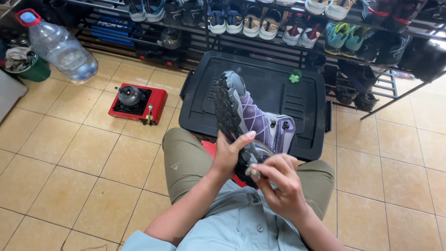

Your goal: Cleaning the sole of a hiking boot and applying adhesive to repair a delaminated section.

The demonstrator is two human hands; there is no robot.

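The purple and grey hiking boot with a black lugged sole [253, 122] was held in the grip of the left hand [228, 155], the fingers closed around the sole near the heel and the thumb pressed along its edge, so that the boot was tilted sole-up over the lap. Further left, on the tan tiled floor [69, 153], a red portable gas stove with a small dark kettle on it [138, 103] was set, and a large clear plastic water bottle with a red cap [58, 46] was leaned behind it. To the right of the boot's heel, a small pale wad, perhaps a cloth or sponge, [253, 172] was pinched in the narrow grip of the right hand [281, 183] and pressed against the heel. Behind the boot a black plastic storage-box lid [306, 102] was seen, and beyond it a metal rack of shoes [288, 23]. The heel was judged to be under cleaning; continued firm bracing and small rubbing strokes were called for.
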